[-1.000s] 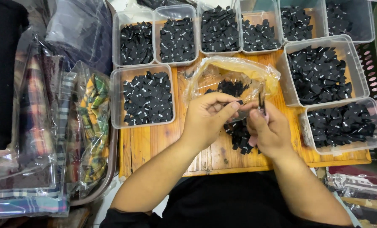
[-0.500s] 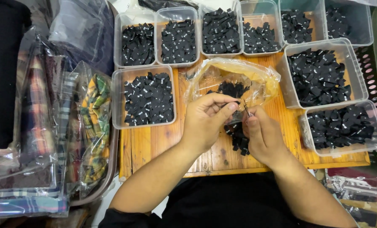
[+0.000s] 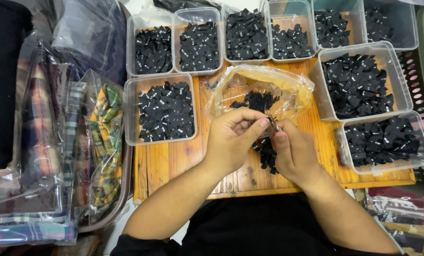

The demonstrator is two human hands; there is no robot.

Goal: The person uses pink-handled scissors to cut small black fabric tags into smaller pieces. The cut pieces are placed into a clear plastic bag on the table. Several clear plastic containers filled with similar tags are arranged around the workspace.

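From the head camera, looking straight down, both hands meet at the centre of the frame over a wooden board [image 3: 174,166]. The left hand [image 3: 231,140] has its thumb and forefinger pinched together on a small dark piece [image 3: 272,122], and the right hand [image 3: 292,151] presses its thumb against the same piece from the other side, so the two hands clamp it between them. The piece is tiny and mostly covered by fingertips; it may be a small metal tool or a folded label, and I cannot tell which.

Just below the hands a small heap of black fabric labels [image 3: 267,154] lies on the board, partly hidden by the right hand. Just above them an open clear plastic bag [image 3: 288,83] holds more black labels.

Clear plastic tubs of black labels ring the board: one at centre left [image 3: 129,114], a row across the top [image 3: 176,71], and two on the right [image 3: 397,80]. At the left of the frame sit plaid fabrics in clear bags [image 3: 103,137].
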